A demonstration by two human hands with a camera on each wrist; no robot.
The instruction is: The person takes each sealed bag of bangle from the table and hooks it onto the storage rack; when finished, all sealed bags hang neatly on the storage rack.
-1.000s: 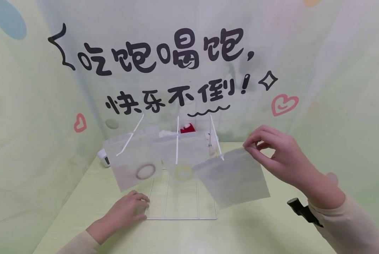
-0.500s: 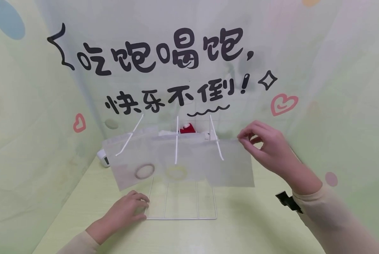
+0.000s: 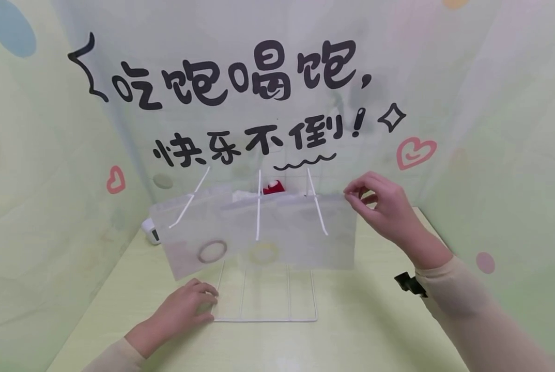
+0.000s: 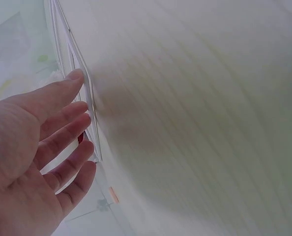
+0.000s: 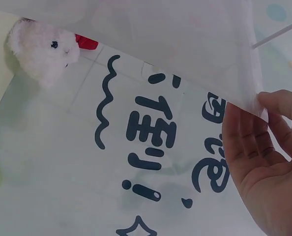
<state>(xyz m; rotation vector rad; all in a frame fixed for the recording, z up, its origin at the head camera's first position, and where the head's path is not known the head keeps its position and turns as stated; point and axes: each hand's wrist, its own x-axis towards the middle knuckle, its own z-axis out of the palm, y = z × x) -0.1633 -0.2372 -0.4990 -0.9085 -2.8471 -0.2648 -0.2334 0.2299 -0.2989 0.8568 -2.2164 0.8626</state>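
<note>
My right hand (image 3: pixel 384 212) pinches the top right corner of a frosted plastic bag (image 3: pixel 328 248), seen edge-on in the right wrist view. The bag's top edge is at the right prong (image 3: pixel 318 209) of a white wire rack (image 3: pixel 263 321). Another frosted bag (image 3: pixel 180 248) hangs at the left prong, with a brownish ring (image 3: pixel 212 251) showing through. At the middle prong, a third bag (image 3: pixel 242 222) has a yellow ring (image 3: pixel 263 253) behind its surface. My left hand (image 3: pixel 182 310) rests at the rack's left front corner, its fingertips touching the wire in the left wrist view.
Behind the bags sits a white fluffy toy (image 5: pixel 45 49) with a red part (image 3: pixel 274 187). A white device (image 3: pixel 151 231) stands at the back left of the pale table (image 3: pixel 268 351). Printed cloth walls (image 3: pixel 505 155) enclose the back and sides.
My right hand has moved left and up, bringing its bag from hanging tilted at the right prong's tip to level, further back along the prong. The left hand stays put.
</note>
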